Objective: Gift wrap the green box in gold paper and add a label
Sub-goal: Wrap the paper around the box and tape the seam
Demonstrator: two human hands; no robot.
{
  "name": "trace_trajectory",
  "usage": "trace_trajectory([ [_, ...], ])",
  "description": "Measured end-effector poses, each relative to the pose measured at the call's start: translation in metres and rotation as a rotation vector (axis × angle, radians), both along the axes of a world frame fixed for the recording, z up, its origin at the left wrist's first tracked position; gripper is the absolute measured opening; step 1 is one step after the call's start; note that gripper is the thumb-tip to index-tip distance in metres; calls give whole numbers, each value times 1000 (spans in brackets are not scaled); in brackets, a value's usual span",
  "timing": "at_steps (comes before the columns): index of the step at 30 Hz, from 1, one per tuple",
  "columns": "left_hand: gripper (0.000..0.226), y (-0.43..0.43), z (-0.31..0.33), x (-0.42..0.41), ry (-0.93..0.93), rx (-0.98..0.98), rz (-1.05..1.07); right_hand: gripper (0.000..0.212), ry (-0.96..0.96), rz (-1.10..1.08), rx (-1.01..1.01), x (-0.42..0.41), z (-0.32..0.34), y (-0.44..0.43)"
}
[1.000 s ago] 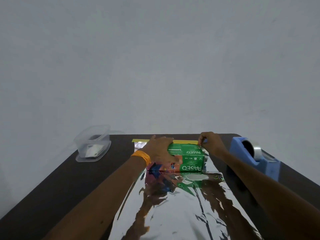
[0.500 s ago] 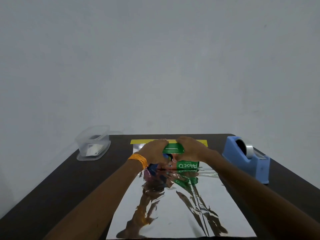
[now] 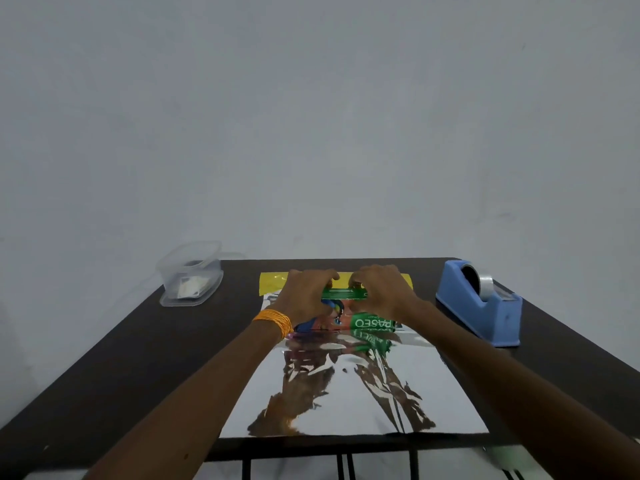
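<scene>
One table (image 3: 138, 358): dark top; sheet's near edge sits close to the 6 o'clock lip. Don't drag it off.
gold paper (image 3: 346, 393): silver side up, gold strip turned over at 12 o'clock, creased, mirror-slick. Looks like box is being lined up for the 1st fold. Keep it square to that strip & pull paper taut, else wrap prob. goes skewed.
tape dispenser (image 3: 481, 306): blue, 2 o'clock, well apart from sheet, w/in right reach. Free one hand for tape only once the other pins the fold.
clear tub (image 3: 190, 275): 10 o'clock, sth white inside, maybe labels, can't tell. Not needed yet.
green box (image 3: 369, 322): on sheet's 12 o'clock end, just beside the strip, long side across.
left hand (image 3: 304, 296): grasps box's left half, fingers curled over far top edge.
right hand (image 3: 381, 292): same on right half; even pressure both sides, box is light.
orange wristband (image 3: 273, 320): left wrist, clear of foil.
</scene>
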State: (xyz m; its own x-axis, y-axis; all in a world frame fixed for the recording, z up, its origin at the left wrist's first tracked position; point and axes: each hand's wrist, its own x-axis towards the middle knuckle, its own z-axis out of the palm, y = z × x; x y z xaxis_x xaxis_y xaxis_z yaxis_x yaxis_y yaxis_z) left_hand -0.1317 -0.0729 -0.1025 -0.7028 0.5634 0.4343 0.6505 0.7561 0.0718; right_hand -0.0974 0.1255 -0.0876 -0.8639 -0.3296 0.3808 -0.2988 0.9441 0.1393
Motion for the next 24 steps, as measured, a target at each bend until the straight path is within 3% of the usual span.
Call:
trace_trajectory([
  [5, 70, 0, 2, 12, 12, -9, 20, 43, 43, -22, 37, 14, 0, -5],
  [9, 61, -2, 3, 8, -6, -79, 17, 54, -66, -11, -27, 14, 2, -5],
  [14, 45, 5, 4, -7, 35, -133, 59, 32, -101, -33, -40, -2, 4, -9],
  [24, 33, 7, -7, -31, 88, -138, 113, 34, -70, -75, -17, -30, -4, -13],
])
